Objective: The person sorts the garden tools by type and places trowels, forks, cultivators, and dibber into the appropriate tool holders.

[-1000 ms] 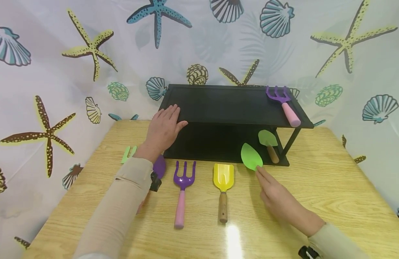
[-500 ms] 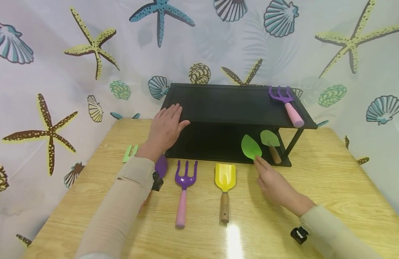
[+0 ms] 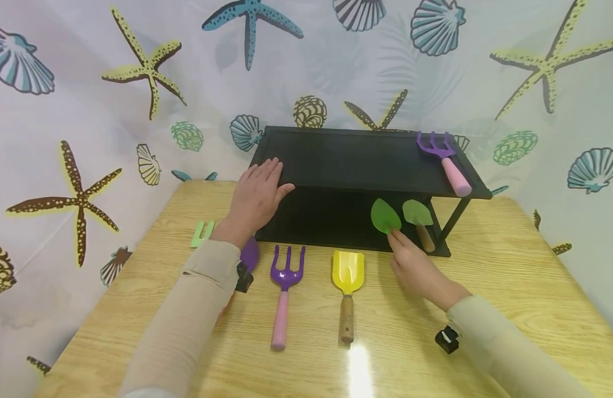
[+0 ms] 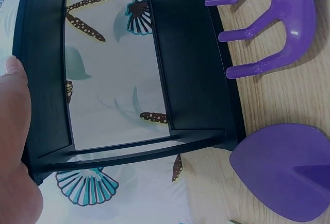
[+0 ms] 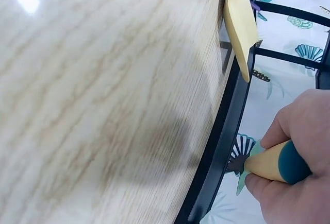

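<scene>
My right hand (image 3: 418,268) pinches the wooden handle of a trowel with a leaf-shaped green blade (image 3: 384,214). In the right wrist view, thumb and fingers close round that handle (image 5: 265,163), which has a dark teal end. The blade reaches in over the lower tier of a black two-tier rack (image 3: 336,157). Just right of it, another green trowel (image 3: 417,213) lies on that tier. My left hand (image 3: 258,193) rests with straight fingers on the rack's upper tier at the left front; the left wrist view shows part of this hand (image 4: 15,141) at the rack's edge.
A purple hand fork (image 3: 455,176) with a pink handle lies on the upper tier's right end. Before the rack on the wooden table lie another purple fork (image 3: 286,276), a yellow scoop (image 3: 348,271), a partly hidden purple trowel (image 3: 249,256) and a light green fork (image 3: 202,232).
My right hand has carried the green trowel forward, from the rack's front edge to over the lower tier beside the other trowel. My left hand stays on the rack. The head view has shifted slightly.
</scene>
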Tool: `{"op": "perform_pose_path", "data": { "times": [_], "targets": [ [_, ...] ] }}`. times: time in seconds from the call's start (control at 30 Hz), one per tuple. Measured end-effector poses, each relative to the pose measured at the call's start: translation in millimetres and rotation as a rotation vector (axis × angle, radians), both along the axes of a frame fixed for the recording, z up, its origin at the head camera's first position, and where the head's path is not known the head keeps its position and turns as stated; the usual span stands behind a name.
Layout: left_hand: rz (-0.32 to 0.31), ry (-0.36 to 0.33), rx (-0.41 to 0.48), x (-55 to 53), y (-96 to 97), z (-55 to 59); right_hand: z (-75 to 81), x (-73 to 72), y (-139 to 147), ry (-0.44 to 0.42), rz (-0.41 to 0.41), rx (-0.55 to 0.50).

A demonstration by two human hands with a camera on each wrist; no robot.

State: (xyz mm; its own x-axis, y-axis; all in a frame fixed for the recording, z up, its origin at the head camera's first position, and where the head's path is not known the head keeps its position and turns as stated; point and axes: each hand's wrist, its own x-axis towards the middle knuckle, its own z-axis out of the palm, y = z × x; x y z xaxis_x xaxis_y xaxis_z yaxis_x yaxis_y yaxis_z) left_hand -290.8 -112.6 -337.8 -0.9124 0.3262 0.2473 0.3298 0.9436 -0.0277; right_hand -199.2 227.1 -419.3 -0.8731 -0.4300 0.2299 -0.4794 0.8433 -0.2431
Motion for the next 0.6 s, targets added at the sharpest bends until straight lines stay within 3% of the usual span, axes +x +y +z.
{"op": "perform_pose_path", "data": {
  "times": [0.6],
  "targets": [
    [-0.014, 0.017, 0.007, -1.4, -2.4, -1.7, -6.8, -33.5, -8.4, 0.011, -0.02, 0.012]
  ]
}}
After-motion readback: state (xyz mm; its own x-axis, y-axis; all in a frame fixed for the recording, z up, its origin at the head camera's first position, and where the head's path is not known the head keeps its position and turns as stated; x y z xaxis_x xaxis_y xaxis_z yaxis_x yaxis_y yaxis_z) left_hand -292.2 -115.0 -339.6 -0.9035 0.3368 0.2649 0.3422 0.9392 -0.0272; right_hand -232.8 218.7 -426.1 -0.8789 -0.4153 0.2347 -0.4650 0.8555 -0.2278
